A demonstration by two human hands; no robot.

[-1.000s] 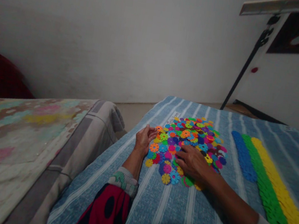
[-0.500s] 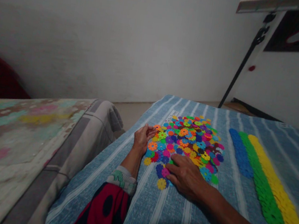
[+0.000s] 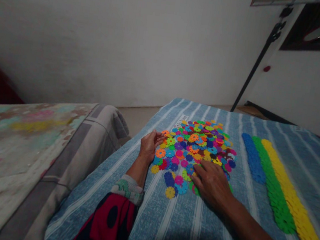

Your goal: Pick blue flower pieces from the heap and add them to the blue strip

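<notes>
A pile of colourful flower-shaped plastic discs lies spread on a blue striped cloth. My left hand rests at the pile's left edge, beside orange discs, its fingers loosely bent and apart; I see nothing held in it. My right hand lies palm down over the near right part of the pile. Its thumb and fingers are apart and touch discs; what is under the palm is hidden. A yellow disc and a dark blue disc lie at the pile's near end.
To the right lie a blue row of discs, a green row and a yellow row. A bed with a floral cover stands to the left, across a gap. Behind, a black pole leans by the wall.
My right hand has slid right over the near side of the pile, uncovering light blue and green discs. My left hand stays at the left edge. The view has shifted slightly.
</notes>
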